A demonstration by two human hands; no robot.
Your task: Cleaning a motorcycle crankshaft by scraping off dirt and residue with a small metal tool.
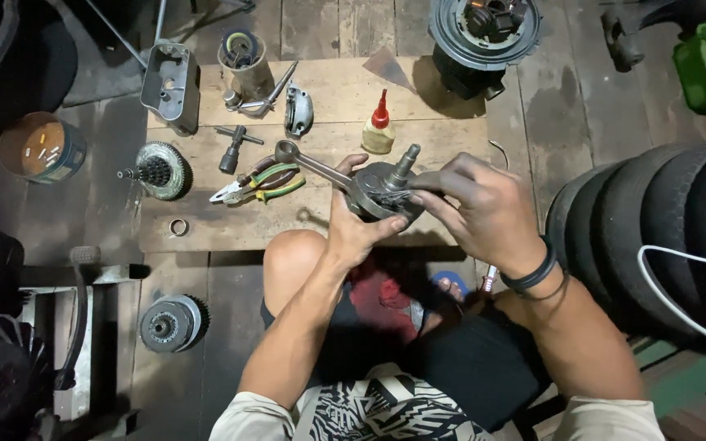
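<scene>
Both hands hold one greasy metal crankshaft (382, 196) in the air above the person's knee. The left hand (351, 224) is closed around the round flywheel body from below, thumb up along its near face. The right hand (471, 208) has its fingers (431, 181) pinched together against the rim of the same part, just beside the upright threaded shaft end; whether they hold something small there cannot be told. The connecting rod (308, 162) sticks out beyond the left fingers, its ring end over the wooden board that serves as a worktop (230, 229).

Past the rod tip lie green-handled pliers (259, 184) and a T-handled socket wrench (234, 147). Just beyond the fingertips stands a small oil bottle with a red nozzle (379, 126). Further left are a toothed clutch gear (161, 170) and a loose metal ring (178, 226).

To do this well, the left hand should probably keep the body steady while the right works lightly, so the rod does not swing.
</scene>
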